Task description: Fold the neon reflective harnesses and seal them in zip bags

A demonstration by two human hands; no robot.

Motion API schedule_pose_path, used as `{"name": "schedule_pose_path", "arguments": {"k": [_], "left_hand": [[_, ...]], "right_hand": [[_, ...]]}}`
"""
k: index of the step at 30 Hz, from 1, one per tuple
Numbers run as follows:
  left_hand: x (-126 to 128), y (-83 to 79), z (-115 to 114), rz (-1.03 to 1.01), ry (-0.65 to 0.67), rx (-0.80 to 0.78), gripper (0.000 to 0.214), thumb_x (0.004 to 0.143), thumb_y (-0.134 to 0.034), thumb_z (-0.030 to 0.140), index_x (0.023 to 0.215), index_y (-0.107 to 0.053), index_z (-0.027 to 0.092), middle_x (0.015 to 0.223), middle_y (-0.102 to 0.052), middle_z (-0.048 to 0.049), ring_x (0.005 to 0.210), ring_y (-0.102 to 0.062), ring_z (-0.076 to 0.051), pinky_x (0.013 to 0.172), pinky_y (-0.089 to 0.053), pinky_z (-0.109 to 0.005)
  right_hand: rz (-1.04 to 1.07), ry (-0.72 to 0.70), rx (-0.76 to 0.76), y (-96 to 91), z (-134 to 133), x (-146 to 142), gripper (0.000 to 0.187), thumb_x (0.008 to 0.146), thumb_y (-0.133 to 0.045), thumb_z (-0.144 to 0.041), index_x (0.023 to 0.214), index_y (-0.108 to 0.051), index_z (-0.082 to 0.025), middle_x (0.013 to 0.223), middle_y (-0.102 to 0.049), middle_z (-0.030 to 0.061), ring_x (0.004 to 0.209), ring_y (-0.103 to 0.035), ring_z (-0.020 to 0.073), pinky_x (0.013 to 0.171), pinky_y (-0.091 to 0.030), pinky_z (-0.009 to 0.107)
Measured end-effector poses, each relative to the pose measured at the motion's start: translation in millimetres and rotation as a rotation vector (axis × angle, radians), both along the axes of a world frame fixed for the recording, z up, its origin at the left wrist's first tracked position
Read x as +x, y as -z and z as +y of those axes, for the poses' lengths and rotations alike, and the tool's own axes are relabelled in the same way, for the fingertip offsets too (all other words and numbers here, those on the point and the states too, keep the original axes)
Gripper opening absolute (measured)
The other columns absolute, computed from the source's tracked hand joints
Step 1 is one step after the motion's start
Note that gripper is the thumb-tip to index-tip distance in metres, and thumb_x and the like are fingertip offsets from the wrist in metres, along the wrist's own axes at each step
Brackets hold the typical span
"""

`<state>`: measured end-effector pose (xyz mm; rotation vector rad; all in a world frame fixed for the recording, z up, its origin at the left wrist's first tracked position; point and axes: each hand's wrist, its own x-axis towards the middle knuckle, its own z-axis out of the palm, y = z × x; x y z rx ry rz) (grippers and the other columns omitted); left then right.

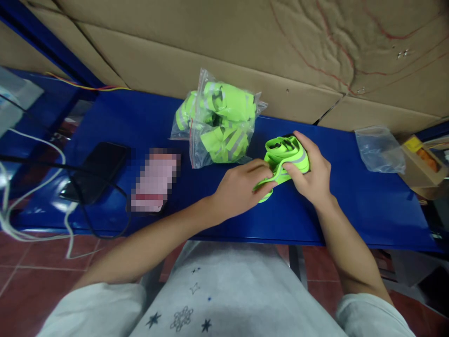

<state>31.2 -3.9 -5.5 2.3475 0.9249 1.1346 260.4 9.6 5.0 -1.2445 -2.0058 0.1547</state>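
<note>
Between my hands is a rolled neon-yellow reflective strap point(289, 157) with grey stripes, held just above the blue table. My right hand point(314, 175) wraps around the roll from the right, its thumb pressed on the near side. With pinched fingers, my left hand point(245, 187) grips the loose end of the strap at the roll's left. Behind my left hand lie clear zip bags point(197, 150), each with the same kind of neon-yellow reflective straps point(233, 103) rolled up inside.
On the blue table point(206, 192), a black phone point(101, 164) and a blurred-out pink item point(154, 180) lie to the left, with white and black cables point(70, 224). A clear plastic bag point(379, 150) and a cardboard box point(423, 161) are at the right. Cardboard panels point(210, 47) line the back.
</note>
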Motion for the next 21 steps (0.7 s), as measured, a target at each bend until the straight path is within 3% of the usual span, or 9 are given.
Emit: {"name": "schedule_pose_path", "arguments": {"k": [3,8,10,14,17,21], "left_hand": [[1.3,0.6,-8.7,0.104,0.011,0.210,0.017,0.103,-0.056,0.031,0.102,-0.067,0.018,0.107,-0.075,-0.0044,0.087,-0.072,-0.014,0.075,-0.054,-0.026],[-4.5,-4.6,-7.5,-0.034,0.153,0.150,0.023,0.104,-0.047,0.025,0.101,-0.069,0.018,0.112,-0.073,-0.0066,0.087,-0.072,-0.008,0.062,-0.051,-0.019],[-7.0,-5.7,-4.5,-0.035,0.154,0.256,0.023,0.101,-0.048,0.024,0.093,-0.069,0.018,0.115,-0.073,-0.0066,0.083,-0.071,-0.009,0.060,-0.049,-0.021],[-9.2,-6.3,2.0,0.209,0.086,0.484,0.020,0.097,-0.051,0.024,0.094,-0.070,0.019,0.129,-0.071,-0.0071,0.084,-0.067,-0.015,0.070,-0.051,-0.030],[-9.7,-6.6,5.6,0.335,0.017,0.489,0.022,0.100,-0.051,0.032,0.103,-0.070,0.020,0.134,-0.067,-0.0089,0.090,-0.066,-0.019,0.072,-0.050,-0.033],[-10.3,-8.2,6.2,0.439,0.032,0.492,0.029,0.102,-0.050,0.041,0.107,-0.068,0.020,0.127,-0.070,-0.0080,0.085,-0.065,-0.019,0.068,-0.046,-0.035]], "right_hand": [[-0.069,0.009,0.076,1.8,-2.1,0.7,0.075,0.092,-0.063,-0.067,0.154,-0.050,-0.028,0.149,-0.061,0.0093,0.131,-0.064,0.0318,0.111,-0.054,0.045],[-0.036,0.030,0.150,7.1,-2.6,4.7,0.074,0.094,-0.058,-0.068,0.155,-0.048,-0.028,0.147,-0.061,0.0101,0.128,-0.065,0.0329,0.109,-0.055,0.048],[-0.009,0.041,0.164,8.4,-2.3,6.5,0.075,0.095,-0.056,-0.070,0.156,-0.047,-0.028,0.147,-0.061,0.0106,0.128,-0.065,0.0332,0.109,-0.055,0.049],[0.024,0.026,0.159,6.9,-1.1,8.1,0.077,0.093,-0.055,-0.072,0.154,-0.049,-0.026,0.146,-0.061,0.0120,0.127,-0.066,0.0340,0.108,-0.056,0.050],[0.068,-0.006,0.120,4.3,0.3,8.3,0.073,0.093,-0.058,-0.070,0.151,-0.053,-0.026,0.143,-0.064,0.0113,0.125,-0.067,0.0333,0.108,-0.056,0.049],[0.063,-0.012,0.037,4.2,1.5,9.2,0.073,0.089,-0.063,-0.071,0.146,-0.059,-0.027,0.142,-0.066,0.0109,0.125,-0.067,0.0341,0.109,-0.056,0.050]]}}
